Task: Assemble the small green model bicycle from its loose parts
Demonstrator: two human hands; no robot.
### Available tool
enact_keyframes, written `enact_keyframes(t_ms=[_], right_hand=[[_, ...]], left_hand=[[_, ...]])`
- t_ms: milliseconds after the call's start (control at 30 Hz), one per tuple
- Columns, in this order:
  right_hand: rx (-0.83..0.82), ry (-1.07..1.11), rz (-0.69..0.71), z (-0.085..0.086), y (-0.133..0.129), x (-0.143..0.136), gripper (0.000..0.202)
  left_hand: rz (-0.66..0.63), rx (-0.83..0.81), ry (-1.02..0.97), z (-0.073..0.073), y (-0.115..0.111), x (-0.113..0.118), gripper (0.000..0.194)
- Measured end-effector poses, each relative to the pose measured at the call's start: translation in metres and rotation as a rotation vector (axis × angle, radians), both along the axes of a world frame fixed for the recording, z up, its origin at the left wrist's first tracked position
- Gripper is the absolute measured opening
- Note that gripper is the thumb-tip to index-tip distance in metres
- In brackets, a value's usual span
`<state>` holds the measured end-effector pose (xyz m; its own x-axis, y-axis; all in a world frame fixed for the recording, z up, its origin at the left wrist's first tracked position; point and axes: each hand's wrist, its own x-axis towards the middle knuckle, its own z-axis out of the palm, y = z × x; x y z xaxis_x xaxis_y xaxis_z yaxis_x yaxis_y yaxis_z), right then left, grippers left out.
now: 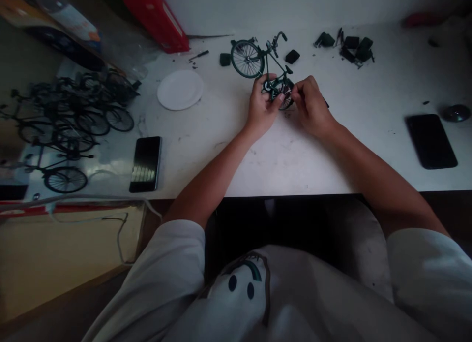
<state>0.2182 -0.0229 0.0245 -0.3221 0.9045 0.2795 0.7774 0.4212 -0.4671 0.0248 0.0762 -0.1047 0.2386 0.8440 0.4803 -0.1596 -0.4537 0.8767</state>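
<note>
Small dark green model bicycle [266,69] on the white table, far centre of the scene. It lies tilted along a diagonal: one spoked wheel free at far left, handlebar raised to the far right, the other wheel nearer, partly hidden between fingers. Frame thin, with saddle at mid-length. Fine details too small to tell.

Assembly workbench: model bicycles [70,120], loose parts [350,46]

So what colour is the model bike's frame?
Dark green; the bike shows in the head view.
</note>
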Motion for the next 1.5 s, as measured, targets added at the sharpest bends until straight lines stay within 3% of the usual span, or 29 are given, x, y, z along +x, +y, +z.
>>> enact_keyframes(t_ms=[267,500,733,867,1233,1500], right_hand=[[0.017,0.213,0.039,-0.016,0.010,0.001,0.085],[0.048,0.157,0.036,-0.019,0.012,0.001,0.094],[0.086,0.085,0.088,-0.022,0.017,0.008,0.068],[0.075,0.073,0.103,-0.024,0.020,0.012,0.065],[0.078,0.117,0.071,-0.021,0.017,0.011,0.052],[0.104,0.218,0.069,-0.018,0.017,0.012,0.057]], left_hand=[[-0.052,0.001,0.064,0.023,-0.022,0.009,0.103],[0.002,-0.027,0.047,0.041,-0.033,0.010,0.098],[-0.033,-0.001,0.064,0.022,-0.023,0.012,0.099],[-0.024,-0.008,0.059,0.012,-0.018,0.011,0.098],[-0.023,-0.019,0.062,0.017,-0.021,0.015,0.102],[-0.021,-0.015,0.058,-0.001,-0.012,0.013,0.102]])
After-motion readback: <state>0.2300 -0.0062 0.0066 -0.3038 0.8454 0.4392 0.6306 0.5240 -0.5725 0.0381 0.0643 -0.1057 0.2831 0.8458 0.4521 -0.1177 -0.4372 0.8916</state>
